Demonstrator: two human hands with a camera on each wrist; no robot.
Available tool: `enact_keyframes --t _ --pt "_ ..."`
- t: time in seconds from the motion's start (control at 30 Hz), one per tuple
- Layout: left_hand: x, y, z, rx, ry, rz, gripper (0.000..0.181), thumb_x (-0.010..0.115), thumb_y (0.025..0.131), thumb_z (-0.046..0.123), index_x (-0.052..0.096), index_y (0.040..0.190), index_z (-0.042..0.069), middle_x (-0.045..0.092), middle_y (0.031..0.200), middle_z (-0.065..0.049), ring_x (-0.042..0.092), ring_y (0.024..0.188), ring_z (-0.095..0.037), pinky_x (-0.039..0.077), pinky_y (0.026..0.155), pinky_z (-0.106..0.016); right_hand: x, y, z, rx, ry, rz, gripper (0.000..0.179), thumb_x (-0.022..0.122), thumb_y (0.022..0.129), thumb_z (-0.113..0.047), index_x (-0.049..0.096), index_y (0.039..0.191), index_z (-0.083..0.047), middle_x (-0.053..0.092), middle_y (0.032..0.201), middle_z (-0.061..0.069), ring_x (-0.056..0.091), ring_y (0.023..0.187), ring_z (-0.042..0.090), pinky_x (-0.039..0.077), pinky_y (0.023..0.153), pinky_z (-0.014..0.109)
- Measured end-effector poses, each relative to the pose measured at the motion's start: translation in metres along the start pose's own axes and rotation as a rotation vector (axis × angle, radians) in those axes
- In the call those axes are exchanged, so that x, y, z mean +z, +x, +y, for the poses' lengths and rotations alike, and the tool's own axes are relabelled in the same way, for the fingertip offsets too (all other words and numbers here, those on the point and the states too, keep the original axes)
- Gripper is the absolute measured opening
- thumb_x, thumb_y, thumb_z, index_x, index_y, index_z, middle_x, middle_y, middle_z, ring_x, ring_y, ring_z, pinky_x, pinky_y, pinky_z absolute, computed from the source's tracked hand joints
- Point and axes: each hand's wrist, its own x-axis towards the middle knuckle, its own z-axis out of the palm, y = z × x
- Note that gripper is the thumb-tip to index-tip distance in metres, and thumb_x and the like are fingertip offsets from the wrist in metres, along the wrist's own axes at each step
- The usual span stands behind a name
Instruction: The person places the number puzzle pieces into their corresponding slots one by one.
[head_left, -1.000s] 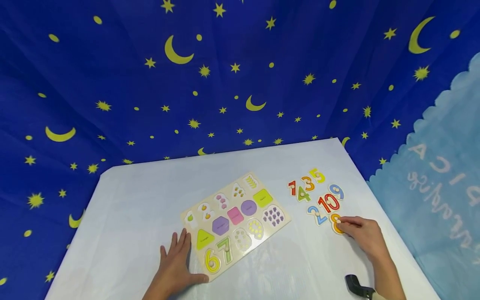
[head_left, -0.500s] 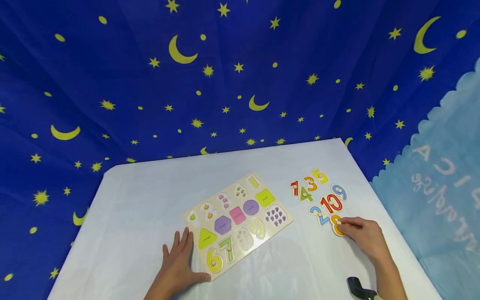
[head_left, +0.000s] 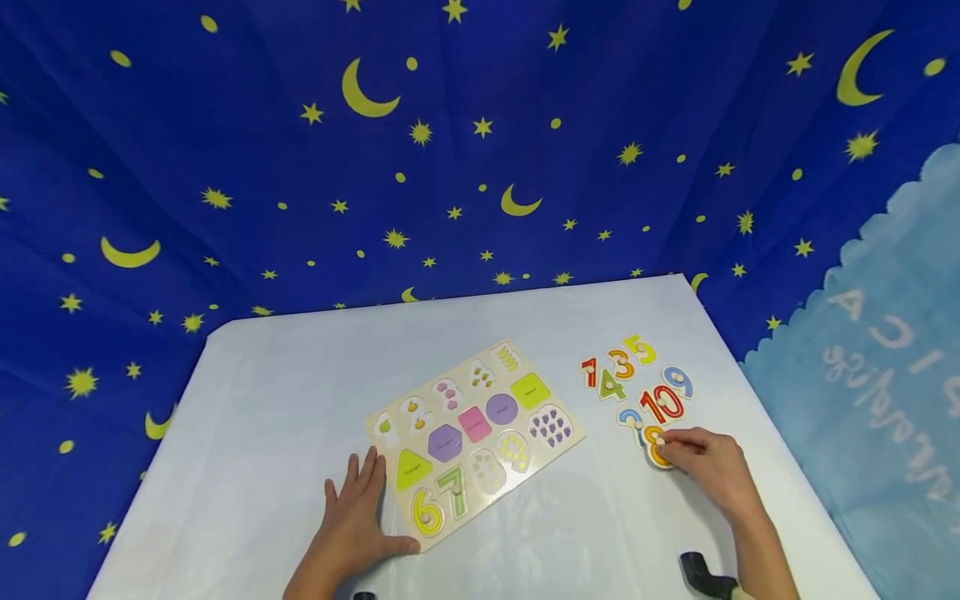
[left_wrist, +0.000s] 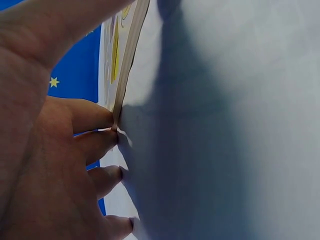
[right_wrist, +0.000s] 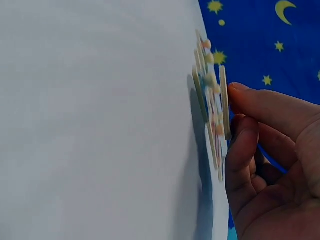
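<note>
My right hand (head_left: 712, 467) pinches the orange number 8 puzzle piece (head_left: 654, 450) by its knob. In the right wrist view that 8 piece (right_wrist: 224, 102) is lifted off the table, and in the head view it overlaps the blue 2 piece (head_left: 632, 423). My left hand (head_left: 352, 517) spreads along the left edge of the wooden puzzle board (head_left: 480, 493), thumb at its near corner. Fingertips (left_wrist: 112, 119) meet the board's edge in the left wrist view. A yellow 6 (head_left: 427, 512) and a green 7 (head_left: 453, 492) sit in the board; its other number slots show fruit pictures.
Loose number pieces lie right of the board: a red 10 (head_left: 662, 404), a blue 9 (head_left: 678, 382), a green 4 (head_left: 610, 384), a red 1 (head_left: 588, 372), an orange 3 (head_left: 621, 363) and a yellow 5 (head_left: 640, 349). A white table (head_left: 300, 375) meets a blue star-patterned curtain (head_left: 450, 150).
The 8 piece has come up off the table in my right hand and shifted slightly left, over part of the blue 2. My left hand stays at the board's edge.
</note>
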Motion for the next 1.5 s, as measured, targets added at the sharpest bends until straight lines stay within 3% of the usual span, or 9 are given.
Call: enact_keyframes --t 0.33,0.63,0.9,1.5 --pt "0.001 0.004 0.003 -0.011 -0.012 -0.009 0.145 0.079 0.041 0.076 0.021 0.152 0.003 0.012 0.158 -0.017 -0.002 0.143 -0.041 -0.006 0.103 -0.070 0.009 -0.001 -0.013 -0.076 -0.033 -0.003 0.034 0.077 0.082 -0.034 0.074 0.101 -0.006 0.069 0.084 0.001 0.061 0.075 0.015 0.048 0.064 0.027" --pt "0.000 0.003 0.003 -0.011 -0.015 -0.004 0.146 0.078 0.041 0.077 0.021 0.152 0.002 0.011 0.158 -0.017 -0.003 0.143 -0.041 -0.007 0.103 -0.070 0.020 0.002 -0.019 -0.085 -0.030 -0.059 0.034 0.078 0.080 -0.034 0.074 0.100 -0.007 0.070 0.090 0.002 0.063 0.076 0.013 0.050 0.066 0.027" --pt "0.000 0.008 0.008 0.006 -0.010 0.029 0.145 0.079 0.041 0.076 0.021 0.153 0.006 0.012 0.159 -0.014 -0.001 0.144 -0.038 -0.004 0.105 -0.069 0.024 0.005 -0.032 -0.190 -0.074 -0.056 0.024 0.078 0.081 -0.027 0.074 0.097 -0.010 0.069 0.085 -0.001 0.060 0.072 0.013 0.049 0.064 0.029" --pt "0.001 -0.001 0.004 -0.007 0.003 0.023 0.145 0.078 0.042 0.078 0.021 0.152 0.004 0.012 0.159 -0.015 -0.001 0.144 -0.039 -0.004 0.105 -0.069 0.058 0.005 -0.049 -0.311 0.005 -0.111 0.018 0.082 0.076 -0.016 0.075 0.091 -0.010 0.063 0.078 -0.003 0.058 0.070 0.012 0.050 0.061 0.025"
